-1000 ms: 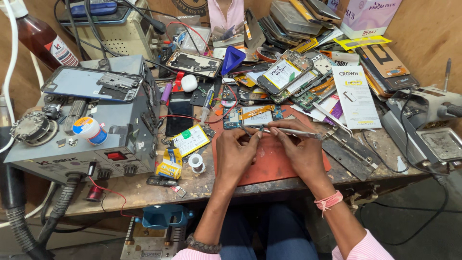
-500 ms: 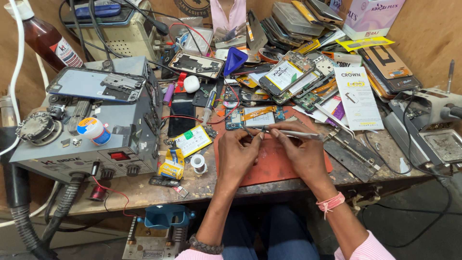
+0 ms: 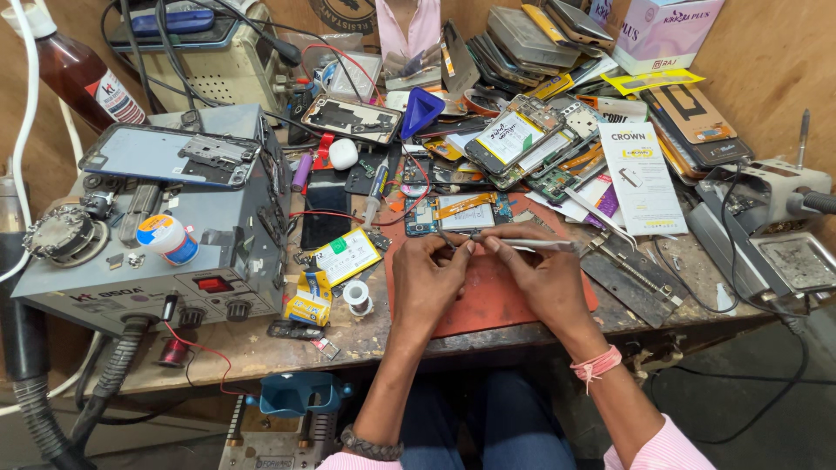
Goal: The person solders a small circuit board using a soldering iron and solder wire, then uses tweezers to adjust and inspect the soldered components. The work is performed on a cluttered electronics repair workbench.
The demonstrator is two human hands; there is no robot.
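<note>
Two hands (image 3: 488, 278) with thin metal tweezers (image 3: 540, 245) over orange mat (image 3: 488, 300)

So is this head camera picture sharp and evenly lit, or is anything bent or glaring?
Head view: sharp and evenly lit around both hands, left hand and right hand; soft shadows beneath them on the red mat; wide-angle bending toward the edges; no strong glare.

A phone-repair workshop; rework station (image 3: 139, 261), opened phones (image 3: 522, 139), solder spool (image 3: 356, 297) across a cluttered wooden bench (image 3: 261, 348)

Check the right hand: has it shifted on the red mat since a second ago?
No. The right hand sits over the red mat's upper edge as before, holding the tweezers.
</note>
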